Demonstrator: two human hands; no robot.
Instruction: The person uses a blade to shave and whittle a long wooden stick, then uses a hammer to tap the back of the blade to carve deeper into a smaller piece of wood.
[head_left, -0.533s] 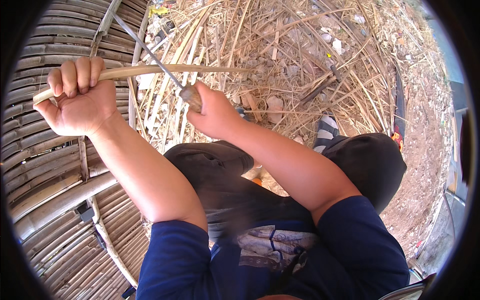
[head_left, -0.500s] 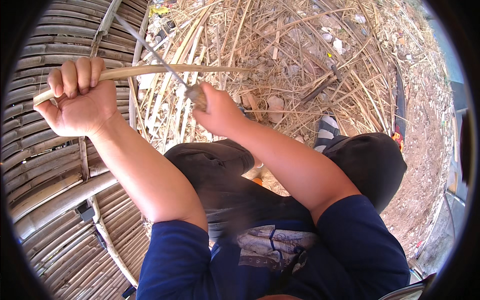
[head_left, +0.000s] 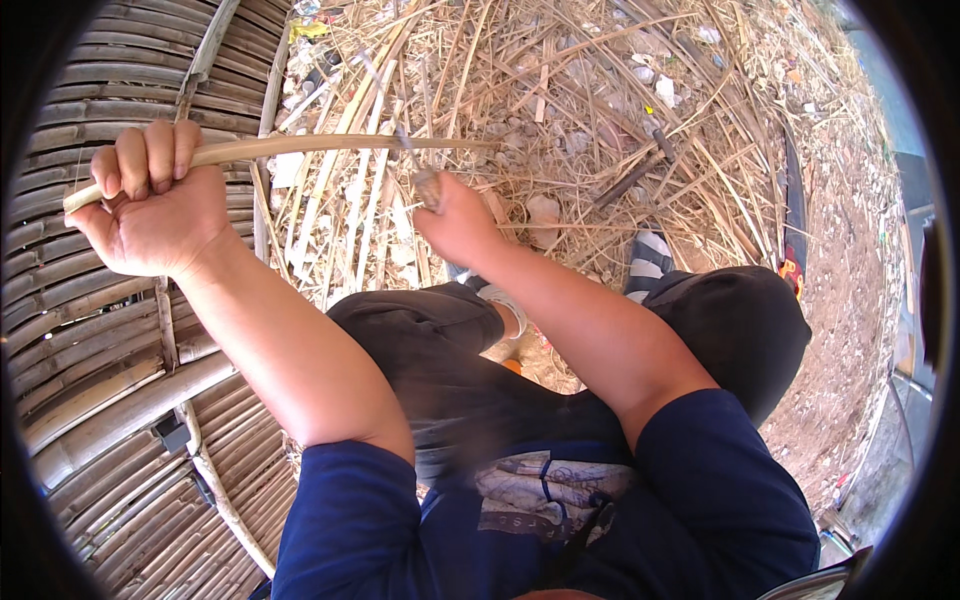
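Fingers of left hand wrapped round bamboo strip, left end; right hand clenched on knife. Blurred blade crosses strip, contact unclear. Strip extends right above scattered slivers.

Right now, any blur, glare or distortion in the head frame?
Head view: blade blurred and faint above the right hand, bamboo strip crisper; head view: fisheye bends edges, black rim in the corners; head view, right side: dirt bright, rather pale.
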